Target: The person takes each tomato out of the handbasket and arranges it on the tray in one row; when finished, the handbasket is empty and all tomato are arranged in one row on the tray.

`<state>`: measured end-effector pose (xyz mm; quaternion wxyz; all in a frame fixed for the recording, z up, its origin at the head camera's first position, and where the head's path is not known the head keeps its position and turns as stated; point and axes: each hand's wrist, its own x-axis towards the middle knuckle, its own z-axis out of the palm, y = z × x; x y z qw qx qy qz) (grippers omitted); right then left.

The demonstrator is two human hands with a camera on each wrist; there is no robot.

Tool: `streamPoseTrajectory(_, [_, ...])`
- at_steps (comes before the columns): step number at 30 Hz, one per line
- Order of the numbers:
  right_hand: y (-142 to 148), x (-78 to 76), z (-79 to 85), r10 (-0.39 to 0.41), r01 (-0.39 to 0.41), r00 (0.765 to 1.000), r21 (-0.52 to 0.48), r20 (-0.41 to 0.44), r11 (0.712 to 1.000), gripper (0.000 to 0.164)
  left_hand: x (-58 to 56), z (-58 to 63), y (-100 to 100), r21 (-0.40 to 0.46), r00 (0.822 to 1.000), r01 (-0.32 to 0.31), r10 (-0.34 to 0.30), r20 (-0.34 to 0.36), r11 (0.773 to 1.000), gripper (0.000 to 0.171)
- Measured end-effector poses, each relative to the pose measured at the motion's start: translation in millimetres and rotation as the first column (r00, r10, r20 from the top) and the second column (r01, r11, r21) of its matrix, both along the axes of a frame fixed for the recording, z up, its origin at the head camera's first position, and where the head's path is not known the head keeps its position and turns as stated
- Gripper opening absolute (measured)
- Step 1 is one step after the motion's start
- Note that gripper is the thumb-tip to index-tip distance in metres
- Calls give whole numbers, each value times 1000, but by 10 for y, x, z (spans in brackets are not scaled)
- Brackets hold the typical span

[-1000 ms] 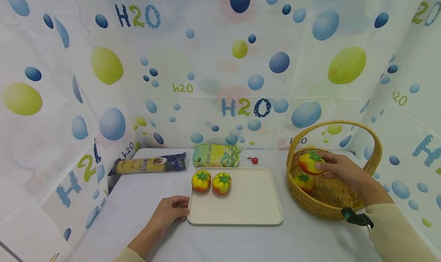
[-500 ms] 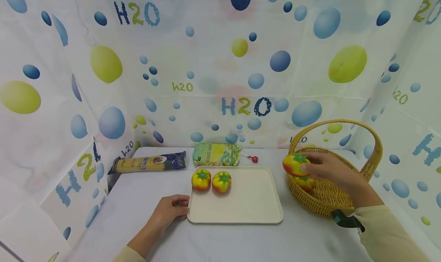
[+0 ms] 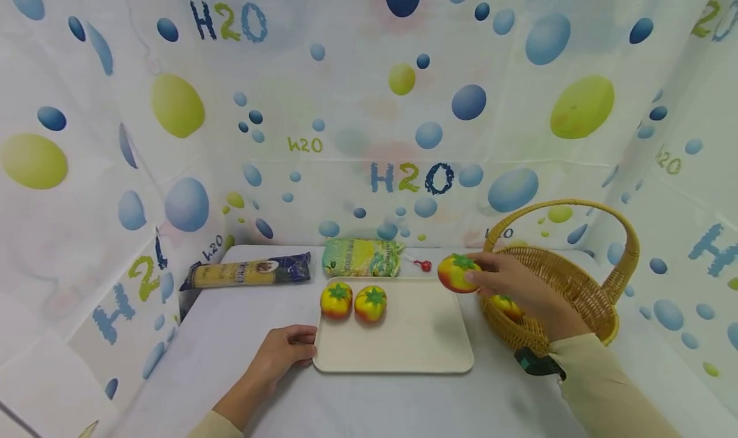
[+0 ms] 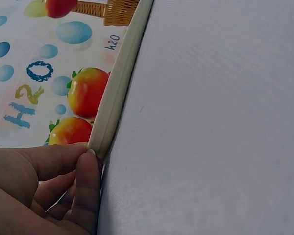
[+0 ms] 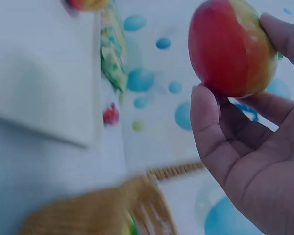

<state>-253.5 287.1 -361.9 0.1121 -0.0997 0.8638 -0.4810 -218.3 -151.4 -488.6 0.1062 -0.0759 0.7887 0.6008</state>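
My right hand (image 3: 519,287) holds a yellow-red persimmon (image 3: 458,273) with a green leafy top, up off the table near the back right corner of the tray (image 3: 403,351). In the right wrist view, the thumb and fingers grip the persimmon (image 5: 232,49) from its sides. My left hand (image 3: 282,355) pinches the cream tray's left rim between thumb and finger, as the left wrist view shows at the tray rim (image 4: 115,93). Two similar persimmons, a left one (image 3: 336,300) and a right one (image 3: 370,304), sit side by side at the tray's back left.
A wicker basket (image 3: 599,303) with a tall handle stands right of the tray; another persimmon (image 3: 507,307) inside is partly hidden by my right hand. Behind the tray lie a green-yellow packet (image 3: 362,259) and a red lollipop (image 3: 425,266). A pasta packet (image 3: 245,273) lies back left.
My right hand has lifted the persimmon out of the basket and carried it left to the tray's back right corner. My left hand has stayed at the tray's rim.
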Motion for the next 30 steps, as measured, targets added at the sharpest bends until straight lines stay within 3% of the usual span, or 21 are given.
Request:
streamPoseTrajectory(8, [-413,-172,-188,-47,55,995,-100,83,993,68,7,-39,31,2,1000,13,-13,3,1000,43])
streamPoseTrajectory(16, [-571,-282,-305,-87,96,993,-114,85,989,68,-1,4,37,-5,1000,15,-15,1,1000,43])
streamPoseTrajectory(30, [-770,-368,-619,-142,158,977,-95,158,983,74,-4,-28,-5,4,1000,-13,13,-15,1000,43])
